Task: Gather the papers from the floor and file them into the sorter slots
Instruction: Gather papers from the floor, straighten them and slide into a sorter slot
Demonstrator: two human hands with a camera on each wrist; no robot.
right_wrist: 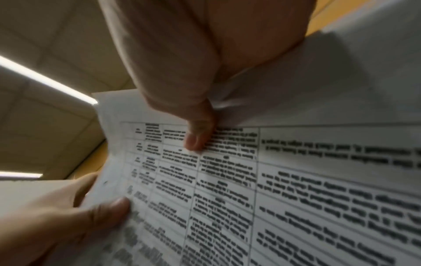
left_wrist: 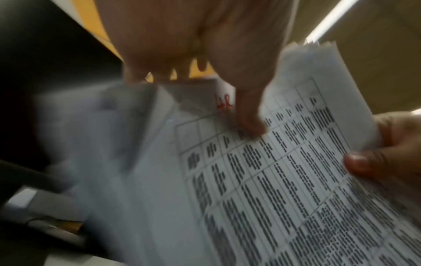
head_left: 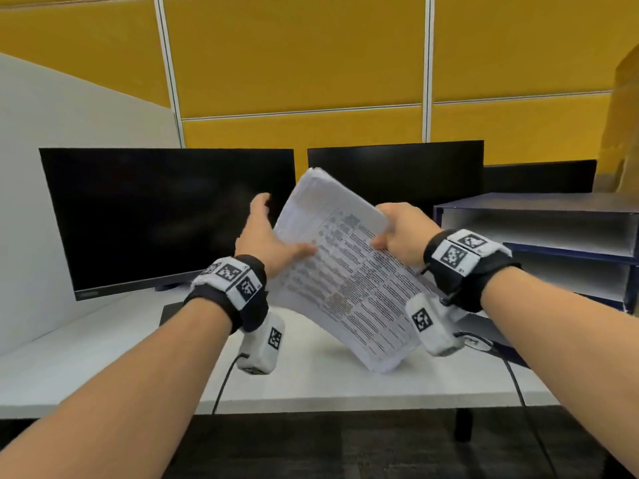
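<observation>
Printed white paper stack (head_left: 342, 271) tilts above my white worktop (head_left: 103, 357). My left hand (head_left: 266, 236) pinches one edge. My right hand (head_left: 401, 233) grips the other.

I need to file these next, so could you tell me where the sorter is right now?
In the head view the sorter stands at the right on the desk, just right of the right hand holding the papers, before the right monitor.

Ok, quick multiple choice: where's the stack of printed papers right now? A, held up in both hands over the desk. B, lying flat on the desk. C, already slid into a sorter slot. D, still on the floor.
A: the stack of papers is tilted in the air above the desk, with the left hand and right hand each thumbing an edge, and the sorter off to the right.
</observation>
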